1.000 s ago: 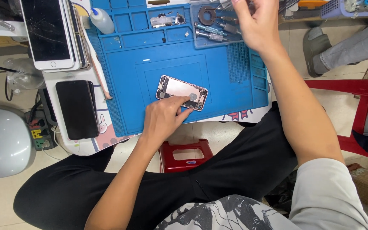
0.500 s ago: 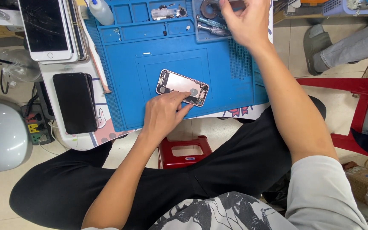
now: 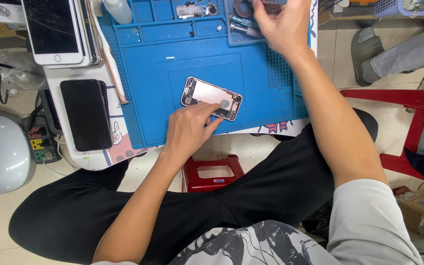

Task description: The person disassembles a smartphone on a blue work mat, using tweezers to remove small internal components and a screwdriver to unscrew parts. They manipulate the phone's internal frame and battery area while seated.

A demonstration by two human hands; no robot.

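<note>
The opened phone shell (image 3: 211, 98) lies mid-way on the blue mat (image 3: 148, 98), pinned by the left hand (image 3: 188, 130) with fingers pressed flat on its near edge; the right hand (image 3: 283, 24), fingers curled together over the mat's far tool tray (image 3: 244, 24), seems to be fetching a tool; what it grips I cannot tell.

Opened phone shell (image 3: 211, 98) mid-mat (image 3: 148, 88), two phones (image 3: 85, 114) left of it, tool tray (image 3: 251, 24) behind.

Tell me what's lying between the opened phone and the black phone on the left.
In the head view, only bare blue mat separates the opened phone from the black phone.
</note>
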